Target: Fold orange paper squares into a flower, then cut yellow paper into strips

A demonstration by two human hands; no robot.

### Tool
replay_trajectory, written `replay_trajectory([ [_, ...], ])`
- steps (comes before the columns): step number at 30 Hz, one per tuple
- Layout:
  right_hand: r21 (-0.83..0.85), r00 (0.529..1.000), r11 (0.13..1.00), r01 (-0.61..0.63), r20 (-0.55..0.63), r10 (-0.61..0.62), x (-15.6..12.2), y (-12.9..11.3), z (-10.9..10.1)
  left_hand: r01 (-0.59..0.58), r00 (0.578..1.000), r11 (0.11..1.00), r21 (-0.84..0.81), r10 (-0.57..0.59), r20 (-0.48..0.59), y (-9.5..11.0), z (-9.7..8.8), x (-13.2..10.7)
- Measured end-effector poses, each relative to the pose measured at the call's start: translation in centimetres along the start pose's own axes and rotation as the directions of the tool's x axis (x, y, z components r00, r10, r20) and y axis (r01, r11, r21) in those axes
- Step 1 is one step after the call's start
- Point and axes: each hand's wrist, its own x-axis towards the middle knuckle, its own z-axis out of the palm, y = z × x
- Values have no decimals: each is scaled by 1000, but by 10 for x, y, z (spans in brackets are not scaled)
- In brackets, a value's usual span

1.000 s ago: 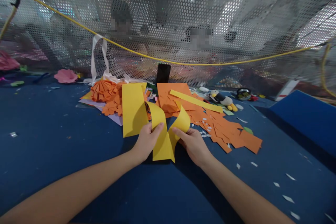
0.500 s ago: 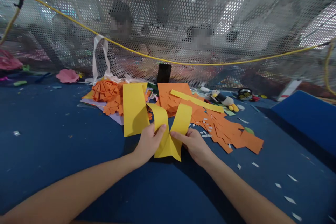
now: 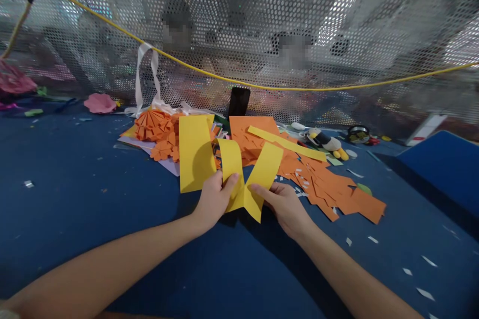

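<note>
Between my two hands a sheet of yellow paper (image 3: 266, 164) is split from its far edge into two strips, which are joined near my body. My left hand (image 3: 214, 196) pinches the left strip, thumb on top. My right hand (image 3: 286, 205) grips the right strip the same way, its other fingers hidden beneath. The split runs down to a point between my thumbs, and the joined part is creased. A larger yellow sheet (image 3: 195, 159) lies just beyond my left hand. Orange paper pieces (image 3: 318, 179) are spread past my right hand, with a narrow yellow strip (image 3: 288, 143) across them.
Folded orange paper flowers (image 3: 153, 125) rest on lilac paper at the back left. A black phone (image 3: 238, 102) leans upright at the mesh. A penguin toy (image 3: 325, 140) and a tape roll (image 3: 358, 134) sit back right, near a blue panel (image 3: 441, 169). White scraps dot the blue table (image 3: 149, 279).
The two strips have spread wider apart, and the split between them reaches lower. My right hand has moved a little to the right; the view has shifted slightly.
</note>
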Motion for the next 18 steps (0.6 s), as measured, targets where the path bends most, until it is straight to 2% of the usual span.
replay_trajectory([
  [3, 11, 1000, 1000, -2, -13, 2, 1, -1, -1, -4, 1000, 1000, 9, 4, -18, -1, 0, 2],
  [9, -73, 989, 993, -93, 113, 101, -1, -2, -4, -21, 997, 1000, 10, 22, -70, -1, -1, 1],
  [18, -95, 996, 992, -84, -31, 81, 0, -4, -3, -81, 993, 995, 66, 86, -78, 3, -5, 7],
])
